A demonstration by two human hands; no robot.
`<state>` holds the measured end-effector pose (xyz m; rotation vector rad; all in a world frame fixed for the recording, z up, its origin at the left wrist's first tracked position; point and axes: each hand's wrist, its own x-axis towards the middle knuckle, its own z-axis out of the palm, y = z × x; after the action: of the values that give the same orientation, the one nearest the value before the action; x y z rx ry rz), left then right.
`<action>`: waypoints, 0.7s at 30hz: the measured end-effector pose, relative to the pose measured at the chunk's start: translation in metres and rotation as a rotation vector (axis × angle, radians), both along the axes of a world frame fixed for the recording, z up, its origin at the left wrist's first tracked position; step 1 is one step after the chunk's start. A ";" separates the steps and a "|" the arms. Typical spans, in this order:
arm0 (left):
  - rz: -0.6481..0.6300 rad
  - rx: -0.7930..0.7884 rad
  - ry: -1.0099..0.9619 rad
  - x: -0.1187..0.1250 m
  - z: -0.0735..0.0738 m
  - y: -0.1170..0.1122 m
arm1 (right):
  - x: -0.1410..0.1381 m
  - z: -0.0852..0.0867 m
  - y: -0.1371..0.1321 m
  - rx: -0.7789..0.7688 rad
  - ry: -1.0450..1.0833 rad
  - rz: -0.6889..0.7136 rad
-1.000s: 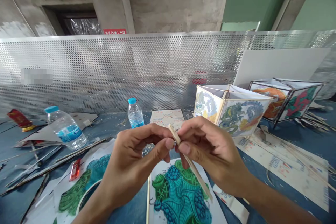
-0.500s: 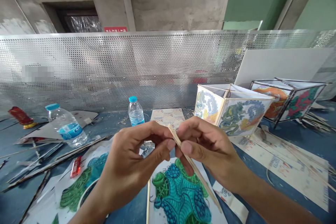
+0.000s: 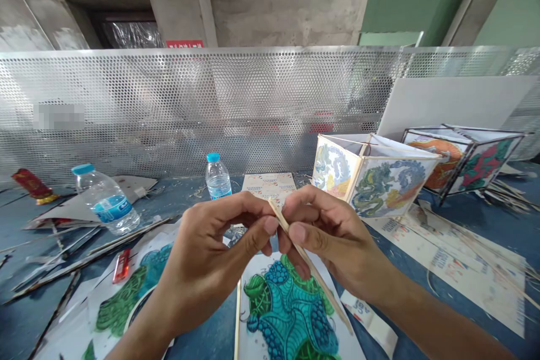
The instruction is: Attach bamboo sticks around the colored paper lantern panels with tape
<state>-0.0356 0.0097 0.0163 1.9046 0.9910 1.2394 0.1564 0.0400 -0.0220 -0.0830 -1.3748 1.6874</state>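
Between my two hands a thin pale wooden strip (image 3: 314, 270) slants down to the right, its upper end near my fingertips. My left hand (image 3: 223, 253) is closed, thumb and fingers pinching close to that upper end. Just below it, my right hand (image 3: 333, 242) grips the strip between thumb and fingers. Under the hands lies a white sheet with a blue and green patterned drawing (image 3: 291, 309). Another pale stick (image 3: 238, 320) runs along the sheet's left edge. My fingers hide part of the strip's upper end.
Two paper lanterns, one light-framed (image 3: 390, 185) and one dark-framed (image 3: 485, 166), stand at right. Water bottles (image 3: 218, 177) (image 3: 107, 202) stand left of centre. A red lighter (image 3: 122, 266), loose sticks (image 3: 90, 261) and another drawing (image 3: 122, 304) lie at left. A perforated metal screen (image 3: 253, 107) stands behind.
Both hands keep hold of the wooden strip, with hardly any movement. The strip's upper end sits slightly further left, and the view has shifted slightly.
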 end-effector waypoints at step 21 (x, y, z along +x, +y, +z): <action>-0.311 -0.383 -0.407 0.004 -0.004 0.009 | 0.003 0.008 -0.002 -0.013 0.017 0.043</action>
<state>-0.0320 0.0184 0.0127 1.3755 0.6318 1.1006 0.1592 0.0382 -0.0138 -0.0459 -1.3619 1.7292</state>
